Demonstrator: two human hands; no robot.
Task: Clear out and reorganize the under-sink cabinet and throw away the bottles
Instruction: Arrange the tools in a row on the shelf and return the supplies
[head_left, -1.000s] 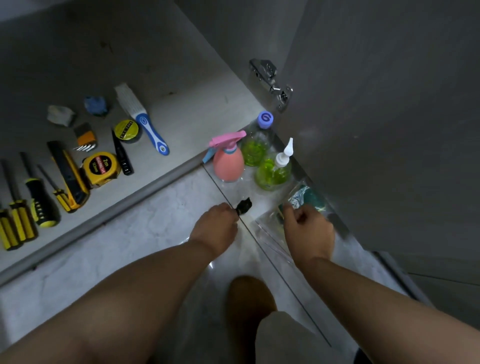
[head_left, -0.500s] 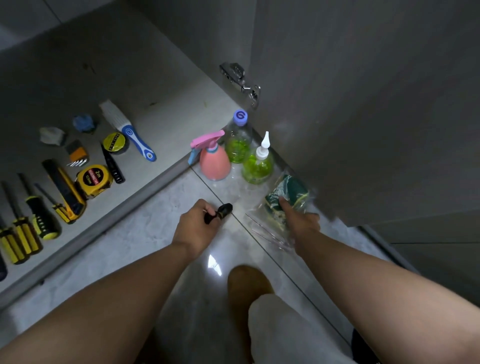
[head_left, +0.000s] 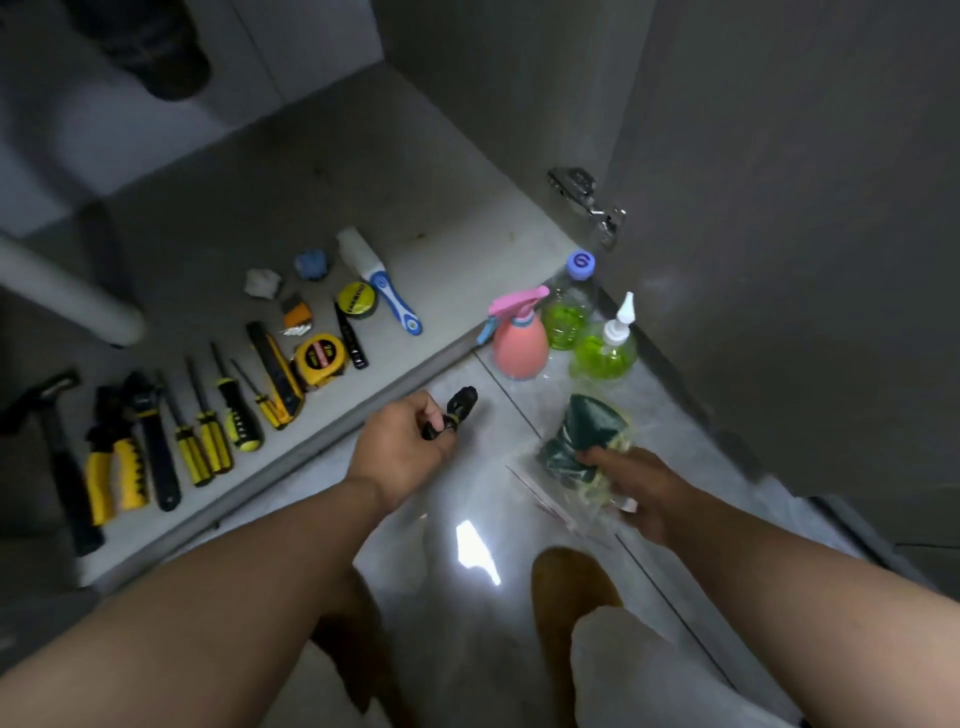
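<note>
Left hand (head_left: 405, 452) gripping tool (head_left: 460, 408), right hand (head_left: 639, 483) gripping bag (head_left: 582, 436), pink bottle (head_left: 519, 343) upright

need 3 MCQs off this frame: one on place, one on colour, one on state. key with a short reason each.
1. Where does the spray bottle stand?
A) in a sink
B) on the tiled floor by the door
C) on a chair

2. What colour is the liquid in the pump bottle?
A) green
B) red
C) blue

3. What is the right hand doing?
A) lying flat and open
B) gripping a clear bag of green pads
C) gripping a cup

Key:
1 B, its base sits on the tiles next to the door.
2 A, green shows through the clear wall.
3 B, the fingers curl round the bag.
</note>
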